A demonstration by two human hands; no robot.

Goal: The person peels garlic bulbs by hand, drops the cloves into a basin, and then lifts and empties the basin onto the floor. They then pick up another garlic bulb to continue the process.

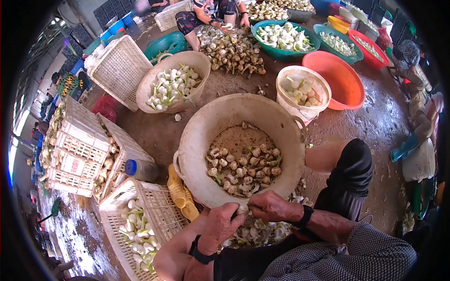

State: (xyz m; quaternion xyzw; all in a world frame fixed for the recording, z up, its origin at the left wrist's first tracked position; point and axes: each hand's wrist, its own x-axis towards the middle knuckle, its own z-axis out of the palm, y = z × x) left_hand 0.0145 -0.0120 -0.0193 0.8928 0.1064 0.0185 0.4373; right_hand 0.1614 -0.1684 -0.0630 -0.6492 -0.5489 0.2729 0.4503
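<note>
Head camera: garlic (242,210) between fingers (231,210)

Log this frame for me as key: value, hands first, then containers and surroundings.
left hand: pinching a garlic bulb
right hand: closed, fingers against that bulb
nearest container: large tub, loose brownish bulbs inside
crate: lower left, whiter bulbs with green stems
beside crate: yellow shoes, blue-capped jar
beyond tub: white bucket of bulbs, orange basin
co-worker: across, at a bulb pile
</note>
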